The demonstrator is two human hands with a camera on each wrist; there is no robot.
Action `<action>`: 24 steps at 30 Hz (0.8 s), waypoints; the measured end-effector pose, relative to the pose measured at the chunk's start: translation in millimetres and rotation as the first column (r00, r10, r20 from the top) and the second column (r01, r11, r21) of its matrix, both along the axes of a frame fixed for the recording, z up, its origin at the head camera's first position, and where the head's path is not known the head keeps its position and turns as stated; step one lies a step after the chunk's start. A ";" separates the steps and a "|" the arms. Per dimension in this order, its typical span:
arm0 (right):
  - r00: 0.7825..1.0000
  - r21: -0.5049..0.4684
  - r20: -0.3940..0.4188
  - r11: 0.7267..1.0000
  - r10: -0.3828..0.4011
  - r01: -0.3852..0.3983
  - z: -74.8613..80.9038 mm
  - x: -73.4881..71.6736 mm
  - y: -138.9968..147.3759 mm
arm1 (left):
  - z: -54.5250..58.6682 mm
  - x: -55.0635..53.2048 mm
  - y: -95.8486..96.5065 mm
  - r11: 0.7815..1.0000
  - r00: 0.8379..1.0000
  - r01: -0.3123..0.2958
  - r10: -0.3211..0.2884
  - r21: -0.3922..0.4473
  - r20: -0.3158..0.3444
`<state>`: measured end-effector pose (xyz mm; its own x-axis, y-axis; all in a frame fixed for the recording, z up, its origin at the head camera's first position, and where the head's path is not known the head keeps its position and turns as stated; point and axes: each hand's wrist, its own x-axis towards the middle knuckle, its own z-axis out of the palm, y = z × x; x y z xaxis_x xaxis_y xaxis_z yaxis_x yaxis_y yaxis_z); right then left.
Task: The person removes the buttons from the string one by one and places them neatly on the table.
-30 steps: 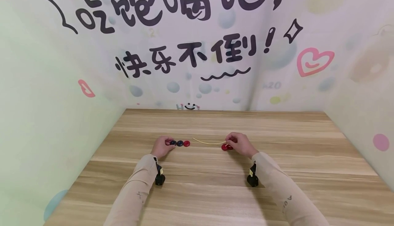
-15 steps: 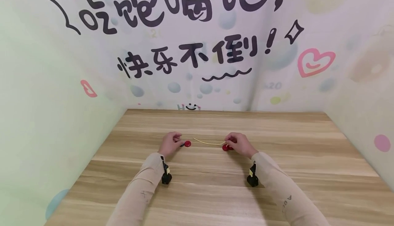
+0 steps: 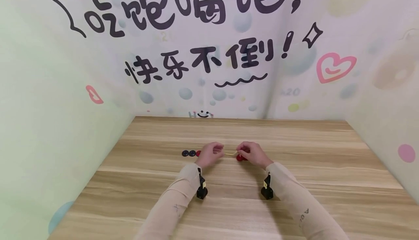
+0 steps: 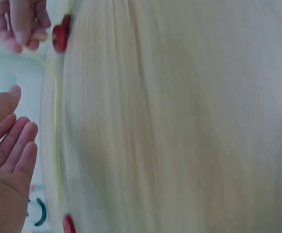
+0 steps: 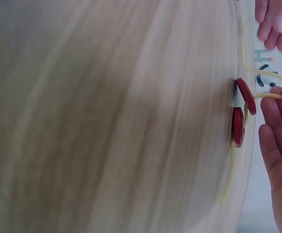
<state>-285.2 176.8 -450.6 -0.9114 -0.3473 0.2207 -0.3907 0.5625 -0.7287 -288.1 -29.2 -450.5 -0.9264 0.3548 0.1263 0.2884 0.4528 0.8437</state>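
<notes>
Between thumb and fingers, my right hand pinches a yellow string. Two red buttons are threaded on it: the upper button leans tilted close to the fingers, the lower button sits beside it, and a string tail hangs past them. My left hand hovers near the string's free stretch, fingers relaxed and nothing in them; in the left wrist view the string lies apart from that hand. A loose red button is partly hidden behind the left hand.
Two dark buttons lie in a row left of the loose red one. Everything rests on a wood-grain table. A printed cloth wall rises behind its far edge, with pale walls at both sides.
My left hand has left the dark buttons and moved right toward the string, uncovering the dark ones and partly covering the loose red one. The right hand stays nearly still, holding the string.
</notes>
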 end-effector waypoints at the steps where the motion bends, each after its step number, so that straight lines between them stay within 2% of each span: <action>1: 1.000 0.000 -0.003 1.000 0.004 -0.004 0.0 -0.1 0.4 | -1.5 0.8 4.6 1.000 1.000 0.005 -0.005 0.004 0.004; 7: 1.000 -0.008 -0.007 1.000 0.018 -0.018 1.9 0.0 0.5 | -5.7 7.1 26.6 1.000 1.000 -0.001 0.002 -0.022 0.026; 11: 1.000 -0.027 0.009 1.000 0.015 -0.015 3.5 0.8 -1.4 | -4.8 7.3 35.6 1.000 1.000 0.002 -0.002 -0.006 -0.010; 17: 1.000 -0.034 -0.004 0.999 0.016 -0.016 3.1 1.2 -2.2 | -4.7 9.0 43.0 0.999 1.000 0.016 -0.017 -0.031 -0.023; 21: 1.000 -0.032 -0.007 0.999 -0.006 0.006 2.3 0.7 -2.7 | -5.4 12.6 43.5 0.999 1.000 -0.007 0.006 -0.045 -0.022; 24: 1.000 -0.028 0.001 0.999 -0.022 0.022 2.2 0.7 -3.0 | -5.3 11.4 43.1 0.999 1.000 -0.030 0.029 -0.040 -0.012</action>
